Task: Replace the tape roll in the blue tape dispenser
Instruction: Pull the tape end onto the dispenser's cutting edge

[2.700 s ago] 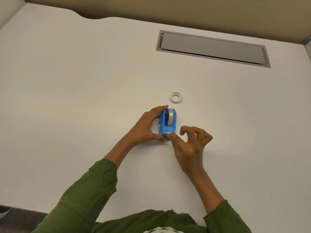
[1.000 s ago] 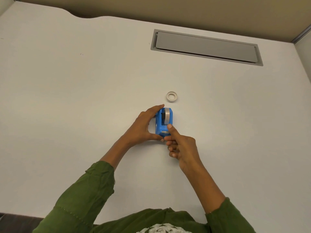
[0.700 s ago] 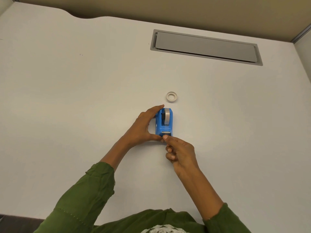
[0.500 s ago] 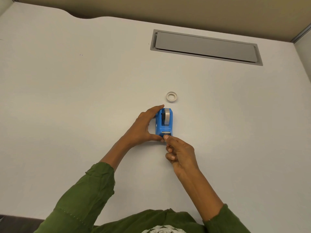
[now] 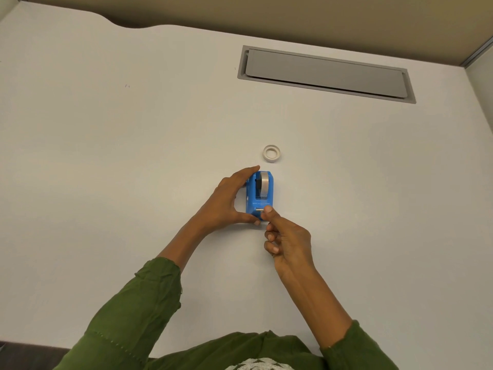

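Observation:
The blue tape dispenser [image 5: 260,201] stands on the white table [image 5: 133,156] with a grey-clear tape roll [image 5: 264,184] seated in it. My left hand [image 5: 226,204] grips the dispenser's left side, index finger over its far end and thumb at its near end. My right hand [image 5: 286,241] is curled, its index fingertip and thumb pressed at the cutter edge on the near end; whether they pinch the tape's end is too small to tell. A small white empty tape core [image 5: 271,153] lies flat just beyond the dispenser.
A long grey cable-tray cover [image 5: 325,73] is set into the table at the back right. The table's far edge curves along a beige partition. My green sleeves fill the bottom of the view.
My right index finger drew back from the top of the dispenser to its near cutter end and stays there. The left hand and the dispenser have not moved.

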A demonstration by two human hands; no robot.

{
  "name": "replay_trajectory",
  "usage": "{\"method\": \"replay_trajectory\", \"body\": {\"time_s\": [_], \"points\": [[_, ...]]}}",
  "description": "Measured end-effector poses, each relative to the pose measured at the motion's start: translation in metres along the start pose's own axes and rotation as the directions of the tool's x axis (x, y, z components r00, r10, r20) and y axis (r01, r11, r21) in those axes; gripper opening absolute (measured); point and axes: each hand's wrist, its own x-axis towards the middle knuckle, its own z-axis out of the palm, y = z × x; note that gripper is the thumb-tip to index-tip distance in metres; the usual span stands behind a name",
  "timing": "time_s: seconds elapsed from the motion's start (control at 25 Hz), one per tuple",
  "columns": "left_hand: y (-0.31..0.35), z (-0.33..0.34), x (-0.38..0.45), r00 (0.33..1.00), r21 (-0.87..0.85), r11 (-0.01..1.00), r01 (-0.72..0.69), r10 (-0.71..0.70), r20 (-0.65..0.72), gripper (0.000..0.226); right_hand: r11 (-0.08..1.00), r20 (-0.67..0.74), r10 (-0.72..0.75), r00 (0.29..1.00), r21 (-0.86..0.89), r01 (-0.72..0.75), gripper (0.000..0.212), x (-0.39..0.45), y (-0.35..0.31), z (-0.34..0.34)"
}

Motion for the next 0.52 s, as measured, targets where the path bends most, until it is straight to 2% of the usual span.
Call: {"method": "replay_trajectory", "body": {"time_s": [0.08, 0.24, 0.52], "points": [[0.0006, -0.0001, -0.0005, 1.000, 0.002, 1.000, 0.002, -0.002, 0.002, 0.102, 1.000, 0.005, 0.001, 1.000, 0.016, -0.001, 0.009, -0.0005, 0.0024, -0.0002], [0.0007, 0.0001, -0.0002, 1.000, 0.014, 1.000, 0.011, -0.011, 0.004, 0.103, 0.999, 0.030, -0.009, 1.000, 0.054, 0.008, 0.002, -0.0007, 0.0046, -0.0014], [0.0026, -0.0010, -0.0005, 0.999, 0.022, 0.999, 0.035, -0.035, -0.010, 0.107, 0.993, -0.043, -0.110, 0.993, -0.044, 0.108, 0.005, -0.0039, 0.0089, 0.0045]]}}
